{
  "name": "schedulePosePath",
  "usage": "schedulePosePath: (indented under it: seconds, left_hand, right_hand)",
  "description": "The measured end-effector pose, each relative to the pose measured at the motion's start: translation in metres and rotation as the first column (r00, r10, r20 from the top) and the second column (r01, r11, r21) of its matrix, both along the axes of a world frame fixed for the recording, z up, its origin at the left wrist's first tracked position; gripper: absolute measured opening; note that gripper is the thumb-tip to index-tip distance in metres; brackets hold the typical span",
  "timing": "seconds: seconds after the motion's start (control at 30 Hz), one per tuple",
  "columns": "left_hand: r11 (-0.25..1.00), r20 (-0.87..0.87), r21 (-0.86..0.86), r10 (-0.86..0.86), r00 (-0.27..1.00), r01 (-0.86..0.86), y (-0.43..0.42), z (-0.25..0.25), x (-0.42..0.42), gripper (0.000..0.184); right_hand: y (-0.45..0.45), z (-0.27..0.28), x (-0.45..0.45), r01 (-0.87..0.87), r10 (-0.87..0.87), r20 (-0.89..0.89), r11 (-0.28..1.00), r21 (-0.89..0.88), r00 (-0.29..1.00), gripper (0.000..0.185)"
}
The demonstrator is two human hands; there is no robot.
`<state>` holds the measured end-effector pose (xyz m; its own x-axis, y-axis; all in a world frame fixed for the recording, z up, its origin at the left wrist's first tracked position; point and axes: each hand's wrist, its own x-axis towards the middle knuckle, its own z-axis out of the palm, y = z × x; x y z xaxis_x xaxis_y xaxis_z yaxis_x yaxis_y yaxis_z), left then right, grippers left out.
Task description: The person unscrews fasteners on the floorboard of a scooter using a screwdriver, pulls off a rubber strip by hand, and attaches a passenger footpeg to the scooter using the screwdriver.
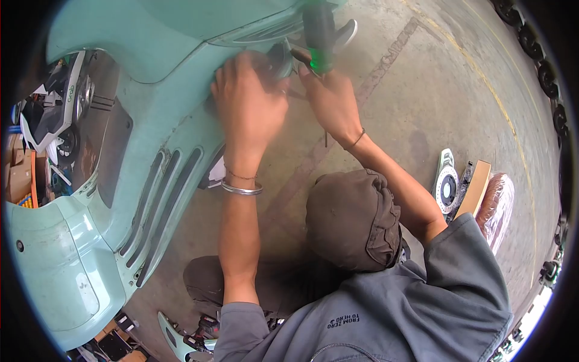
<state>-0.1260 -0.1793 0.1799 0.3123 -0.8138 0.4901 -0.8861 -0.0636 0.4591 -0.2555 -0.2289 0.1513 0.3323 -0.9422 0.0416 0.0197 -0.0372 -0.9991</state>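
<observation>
My left hand (250, 105) rests against the edge of a mint-green scooter body panel (163, 102), its fingers curled and partly hidden. Just beyond its fingertips is a dark grey curved part (279, 59); whether the hand grips it I cannot tell. To the right, my right hand (335, 105) is closed at the lower end of a black-and-green handled tool (319, 39), which is blurred and looks like a screwdriver. A thin dark rod (326, 139) shows below that hand. Close to the tool, a pale-edged curved piece (347, 33) sticks out from the scooter.
A capped head (353, 220) and grey shirt (362, 320) fill the lower middle. On the concrete floor at right lie a mint part with a round plate (446, 187), a cardboard box (473, 190) and a plastic-wrapped brown item (496, 202). Another scooter (63, 108) stands at left.
</observation>
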Motion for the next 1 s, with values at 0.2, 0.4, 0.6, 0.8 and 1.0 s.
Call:
schedulePosePath:
  seconds: [0.2,0.4,0.6,0.8,1.0]
  left_hand:
    - [1.000,-0.006,0.012,0.024,1.000,-0.024,-0.001,0.000,0.000,0.033]
    - [0.999,-0.004,0.021,0.039,0.999,-0.039,0.000,0.000,0.001,0.036]
    - [0.999,-0.028,0.019,0.047,0.998,-0.047,0.000,0.002,0.001,0.045]
    - [0.996,-0.084,-0.088,0.015,0.996,-0.023,0.001,-0.003,0.003,0.040]
    - [0.985,-0.152,-0.155,-0.103,0.983,0.079,0.003,-0.004,0.013,0.016]
  right_hand:
    - [-0.001,0.014,-0.003,-0.045,0.046,-0.017,0.997,0.063,0.999,0.028]
    - [0.007,0.023,0.002,-0.136,0.114,0.126,0.973,0.188,0.986,0.032]
    - [-0.005,0.026,-0.001,-0.317,0.021,0.508,0.803,0.504,0.861,0.020]
    - [-0.021,0.018,-0.003,-0.505,-0.004,0.704,0.693,0.514,0.710,0.012]
    - [-0.025,0.010,-0.006,-0.561,0.028,0.732,0.663,0.496,0.681,0.016]
